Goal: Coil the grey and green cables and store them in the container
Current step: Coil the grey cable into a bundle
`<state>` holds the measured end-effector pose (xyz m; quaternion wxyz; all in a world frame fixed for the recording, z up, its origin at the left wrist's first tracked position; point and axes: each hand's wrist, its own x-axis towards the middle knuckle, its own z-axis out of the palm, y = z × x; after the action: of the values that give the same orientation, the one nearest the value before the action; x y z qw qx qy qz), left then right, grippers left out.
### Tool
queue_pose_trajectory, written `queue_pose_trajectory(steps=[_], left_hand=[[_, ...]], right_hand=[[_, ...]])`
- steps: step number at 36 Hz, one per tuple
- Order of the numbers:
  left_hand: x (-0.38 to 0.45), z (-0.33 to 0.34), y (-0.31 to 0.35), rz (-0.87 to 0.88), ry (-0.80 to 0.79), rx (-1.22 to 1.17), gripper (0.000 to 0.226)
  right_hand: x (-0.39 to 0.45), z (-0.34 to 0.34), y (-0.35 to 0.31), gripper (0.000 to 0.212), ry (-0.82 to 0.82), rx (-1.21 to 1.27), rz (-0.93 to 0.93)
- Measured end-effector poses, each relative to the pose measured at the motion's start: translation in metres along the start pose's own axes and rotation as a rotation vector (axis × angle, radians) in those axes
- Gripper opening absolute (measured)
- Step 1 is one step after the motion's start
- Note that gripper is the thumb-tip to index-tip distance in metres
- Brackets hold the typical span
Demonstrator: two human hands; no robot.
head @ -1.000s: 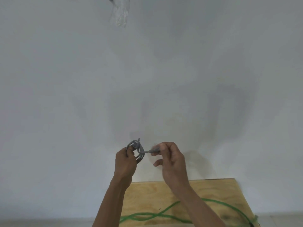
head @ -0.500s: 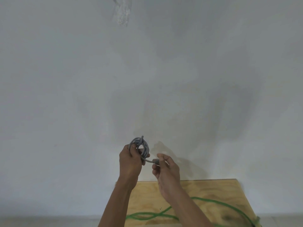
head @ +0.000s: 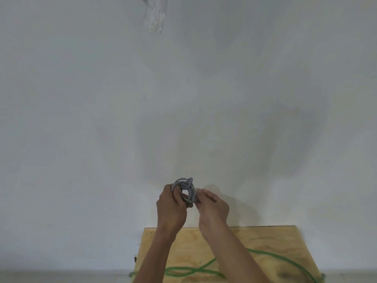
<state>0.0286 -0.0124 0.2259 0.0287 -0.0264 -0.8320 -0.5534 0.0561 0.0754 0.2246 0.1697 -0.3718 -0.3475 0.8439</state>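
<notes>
Above the far edge of the plywood bench [head: 265,237], the left hand [head: 171,209] grips the grey cable [head: 184,189], wound into a small coil. The right hand [head: 212,207] pinches the coil's right side, fingers closed. The green cable [head: 265,254] sprawls uncoiled across the bench. No container shows, so storing remains.

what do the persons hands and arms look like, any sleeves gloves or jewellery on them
Both arms are bare as far down as the head view shows: no sleeves reach the forearms. The left hand and right hand wear no gloves, and no watch, bracelet or ring is visible on either wrist or the fingers that show. No markings stand out. The arms enter from the bottom edge, so anything worn higher up is out of view.
</notes>
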Motion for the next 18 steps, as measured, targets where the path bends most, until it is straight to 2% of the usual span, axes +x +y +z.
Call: queue_pose_trajectory(steps=[4,9,12,15,18], left_hand=[[-0.003,0.002,0.004,0.016,-0.046,0.046,0.023],[-0.003,0.004,0.008,0.027,-0.014,0.082,0.023],[-0.002,0.003,0.005,0.021,-0.012,0.092,0.023],[-0.002,0.003,0.004,0.032,-0.020,0.088,0.022],[-0.002,0.004,0.005,0.061,-0.046,0.066,0.021]], right_hand=[[0.004,-0.004,-0.001,0.017,-0.130,-0.223,0.020],[0.001,-0.007,-0.004,0.013,-0.228,-0.133,0.036],[0.001,-0.011,-0.008,0.017,-0.302,-0.141,0.025],[-0.002,-0.014,-0.011,0.017,-0.422,-0.249,-0.064],[-0.005,-0.016,-0.007,0.012,-0.420,-0.392,-0.212]])
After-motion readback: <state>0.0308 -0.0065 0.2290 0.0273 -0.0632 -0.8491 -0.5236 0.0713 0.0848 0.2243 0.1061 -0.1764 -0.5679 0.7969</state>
